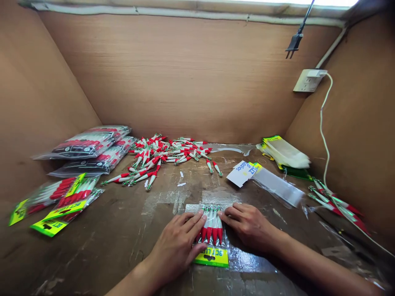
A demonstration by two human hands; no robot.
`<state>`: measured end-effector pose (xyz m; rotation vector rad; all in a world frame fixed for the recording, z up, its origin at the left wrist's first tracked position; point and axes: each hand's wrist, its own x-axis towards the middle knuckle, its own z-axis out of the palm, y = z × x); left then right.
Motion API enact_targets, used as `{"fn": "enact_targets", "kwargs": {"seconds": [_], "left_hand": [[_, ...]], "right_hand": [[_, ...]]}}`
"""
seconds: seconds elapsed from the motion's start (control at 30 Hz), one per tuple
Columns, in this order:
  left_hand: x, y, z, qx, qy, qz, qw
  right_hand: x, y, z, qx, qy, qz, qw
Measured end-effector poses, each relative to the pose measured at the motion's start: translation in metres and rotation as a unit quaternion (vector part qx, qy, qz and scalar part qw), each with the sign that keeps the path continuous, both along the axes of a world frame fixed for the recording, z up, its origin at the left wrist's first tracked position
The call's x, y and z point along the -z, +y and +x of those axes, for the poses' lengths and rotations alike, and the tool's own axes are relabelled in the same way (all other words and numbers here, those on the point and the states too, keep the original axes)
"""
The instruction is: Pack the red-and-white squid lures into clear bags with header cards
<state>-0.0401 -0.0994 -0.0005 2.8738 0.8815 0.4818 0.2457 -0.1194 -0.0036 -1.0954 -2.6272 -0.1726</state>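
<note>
A clear plastic bag (224,240) with a yellow-green header card lies flat on the table, the card toward me. Several red-and-white squid jigs (211,226) sit side by side inside, red ends toward the card and green-tinted hook ends away. My left hand (182,238) rests along the bag's left side, fingers stretched over its edge and thumb near the card. On the other side, my right hand (245,222) touches the upper right of the bag with loosely bent fingers, its index fingertip against the jigs.
Loose jigs (151,158) are heaped at the back. Filled header-card bags (66,197) and larger packs (89,142) lie left. A handwritten card (240,173), unfilled bags (277,185), another bag stack (285,152) and more jigs (339,201) lie right. A plug (294,43) hangs above.
</note>
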Motion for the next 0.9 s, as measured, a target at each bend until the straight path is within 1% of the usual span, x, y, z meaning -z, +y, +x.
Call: {"fn": "enact_targets", "kwargs": {"seconds": [0.1,0.17,0.23,0.27,0.3,0.37,0.4,0.47,0.53,0.57,0.6,0.63,0.7,0.77,0.8,0.83,0.9], "left_hand": [[0.005,-0.007,-0.006,-0.023,-0.045,-0.070,0.996],[0.002,-0.002,-0.006,-0.064,-0.095,-0.123,0.986],[-0.004,0.012,-0.003,-0.124,-0.145,-0.160,0.968],[-0.008,0.021,0.000,-0.148,-0.156,-0.168,0.962],[-0.011,0.033,0.004,-0.160,-0.159,-0.169,0.960],[-0.016,0.057,0.012,-0.153,-0.138,-0.181,0.962],[-0.018,0.068,0.017,-0.143,-0.128,-0.199,0.961],[-0.017,0.086,0.024,-0.129,-0.122,-0.252,0.951],[-0.014,0.096,0.029,-0.120,-0.125,-0.288,0.942],[-0.012,0.097,0.030,-0.117,-0.129,-0.294,0.940],[-0.010,0.097,0.030,-0.114,-0.138,-0.298,0.938],[-0.009,0.095,0.030,-0.111,-0.156,-0.306,0.932],[-0.008,0.091,0.030,-0.104,-0.215,-0.337,0.911],[-0.008,0.088,0.032,-0.095,-0.282,-0.380,0.876],[-0.009,0.087,0.034,-0.094,-0.309,-0.403,0.857],[-0.010,0.087,0.036,-0.094,-0.329,-0.423,0.839],[-0.011,0.086,0.040,-0.097,-0.368,-0.469,0.797]], "right_hand": [[-0.003,-0.003,0.005,-0.010,0.010,-0.019,1.000],[-0.006,-0.003,0.008,-0.020,0.043,-0.045,0.998],[-0.009,0.001,0.009,-0.017,0.114,-0.083,0.990],[-0.010,0.005,0.009,0.002,0.162,-0.103,0.981],[-0.011,0.010,0.008,0.033,0.210,-0.122,0.969],[-0.012,0.022,0.004,0.102,0.278,-0.157,0.942],[-0.013,0.028,0.002,0.125,0.289,-0.176,0.933],[-0.011,0.038,-0.002,0.138,0.283,-0.216,0.924],[-0.007,0.044,-0.005,0.139,0.287,-0.254,0.913],[-0.004,0.046,-0.005,0.144,0.306,-0.273,0.901],[-0.002,0.046,-0.004,0.149,0.334,-0.295,0.883],[0.000,0.047,-0.003,0.152,0.368,-0.322,0.859],[0.003,0.047,0.000,0.149,0.433,-0.386,0.800],[0.002,0.046,0.002,0.148,0.482,-0.440,0.743],[0.001,0.045,0.003,0.150,0.502,-0.454,0.721],[-0.001,0.045,0.002,0.153,0.521,-0.457,0.705],[-0.005,0.043,-0.001,0.155,0.555,-0.435,0.692]]}}
